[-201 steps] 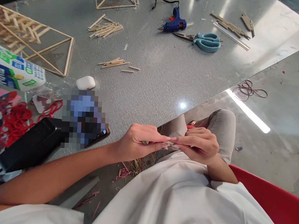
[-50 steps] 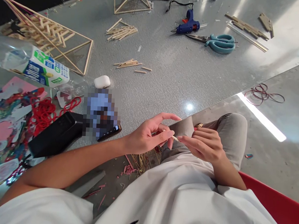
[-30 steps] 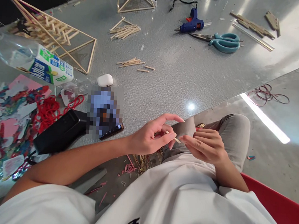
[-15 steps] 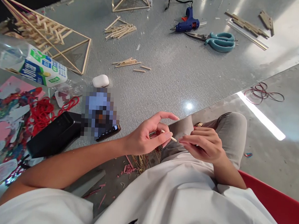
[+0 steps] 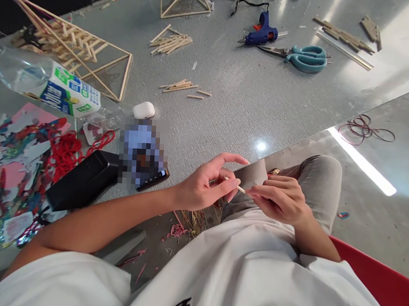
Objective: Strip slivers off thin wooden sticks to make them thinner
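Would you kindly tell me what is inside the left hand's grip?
The left hand pinches a pale stick. One part shows past the thumb tip, and a bit shows above the thumb. The thumb covers the middle; anything deeper in the palm is hidden.

I can't read one whole word for certain anywhere around me. The bottle [image 5: 27,68] lying on my left has a label [image 5: 72,90] with large white letters on blue, tilted and too blurred for me to spell out. Smaller print sits on its green and blue patches, too small for me to read. On my phone [image 5: 152,181] I see tiny icons along the screen's lower edge; the rest is pixelated. My white shirt [image 5: 240,264] carries a black print, partly in view, with no letters I can pick out.
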### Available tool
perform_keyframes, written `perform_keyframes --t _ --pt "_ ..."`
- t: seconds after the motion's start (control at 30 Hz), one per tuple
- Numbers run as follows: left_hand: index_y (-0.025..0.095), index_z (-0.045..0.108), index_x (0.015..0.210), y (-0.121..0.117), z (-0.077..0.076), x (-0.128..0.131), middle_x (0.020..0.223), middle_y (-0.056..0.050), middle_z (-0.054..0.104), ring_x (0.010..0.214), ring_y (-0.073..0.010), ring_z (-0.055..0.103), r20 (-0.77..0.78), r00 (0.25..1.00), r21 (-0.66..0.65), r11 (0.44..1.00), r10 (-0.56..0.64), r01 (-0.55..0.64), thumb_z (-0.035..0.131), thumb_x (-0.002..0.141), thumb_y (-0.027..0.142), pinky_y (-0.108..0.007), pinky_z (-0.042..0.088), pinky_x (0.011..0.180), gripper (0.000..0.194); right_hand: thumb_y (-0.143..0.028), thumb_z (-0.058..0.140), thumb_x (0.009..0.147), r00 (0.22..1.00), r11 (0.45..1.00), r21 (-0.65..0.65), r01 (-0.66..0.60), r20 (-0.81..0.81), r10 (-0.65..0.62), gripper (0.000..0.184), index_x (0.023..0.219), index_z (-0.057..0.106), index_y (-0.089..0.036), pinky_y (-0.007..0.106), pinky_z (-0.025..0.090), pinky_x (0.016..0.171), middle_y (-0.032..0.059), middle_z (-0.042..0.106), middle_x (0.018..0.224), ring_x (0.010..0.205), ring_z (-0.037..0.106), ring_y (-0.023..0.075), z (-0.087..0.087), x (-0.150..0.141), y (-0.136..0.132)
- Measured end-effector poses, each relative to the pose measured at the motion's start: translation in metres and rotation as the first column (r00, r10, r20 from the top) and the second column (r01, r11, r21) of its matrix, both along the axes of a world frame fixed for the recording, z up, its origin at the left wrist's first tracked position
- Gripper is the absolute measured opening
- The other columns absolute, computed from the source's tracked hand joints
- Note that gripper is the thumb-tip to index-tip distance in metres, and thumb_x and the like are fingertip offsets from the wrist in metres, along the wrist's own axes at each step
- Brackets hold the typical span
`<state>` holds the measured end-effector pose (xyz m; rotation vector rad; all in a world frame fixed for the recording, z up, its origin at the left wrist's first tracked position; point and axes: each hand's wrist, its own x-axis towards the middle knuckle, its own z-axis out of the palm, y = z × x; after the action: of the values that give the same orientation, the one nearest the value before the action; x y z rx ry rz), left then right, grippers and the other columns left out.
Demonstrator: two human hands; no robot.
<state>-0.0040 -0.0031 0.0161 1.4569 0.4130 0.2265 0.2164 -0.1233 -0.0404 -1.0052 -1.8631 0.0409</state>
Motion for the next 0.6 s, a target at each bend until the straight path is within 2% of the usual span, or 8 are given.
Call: perform_keyframes --t 0.23,0.4,0.6 --pt "0.016 0.048 0.146 -0.001 -0.0027 -0.0003 0.074 0.002 0.067 0.071 -0.015 0.065 0.035 0.999 -0.023 1.0 0.006 -0.006 0.06 0.114 0.045 -0.029 0.043 0.067 0.045 -0.011 0.063 0.108 1.0 1.0 0.01 0.004 0.026 -0.004 0.012 0.118 0.067 -0.016 0.026 0.036 0.055 -0.0056 0.058 0.065 0.05 0.046 0.0102 0.0017 -0.0024 0.0008" --pt "0.015 0.049 0.147 -0.0009 0.0003 -0.0004 0.076 0.001 0.07 0.065 -0.0134 0.058 0.004 1.0 -0.005 1.0 -0.002 0.002 0.061 0.113 0.047 -0.029 0.039 0.064 0.048 -0.009 0.064 0.107 1.0 1.0 -0.024 -0.009 0.028 0.01 0.017 0.121 0.066 -0.017 0.026 0.036 0.056 -0.0056 0.059 0.067 0.052 0.048 0.0105 -0.0012 -0.0009 0.001" --pt "0.014 0.048 0.148 -0.0004 -0.0012 0.0001 0.075 0.001 0.069 0.067 -0.0132 0.06 0.029 1.0 -0.038 0.999 0.001 0.0 0.061 0.114 0.044 -0.028 0.042 0.065 0.047 -0.009 0.066 0.106 1.0 0.999 0.037 -0.018 0.014 0.018 0.016 0.12 0.069 -0.016 0.027 0.034 0.054 -0.0069 0.055 0.063 0.049 0.044 0.01 -0.0001 0.0018 0.0025"
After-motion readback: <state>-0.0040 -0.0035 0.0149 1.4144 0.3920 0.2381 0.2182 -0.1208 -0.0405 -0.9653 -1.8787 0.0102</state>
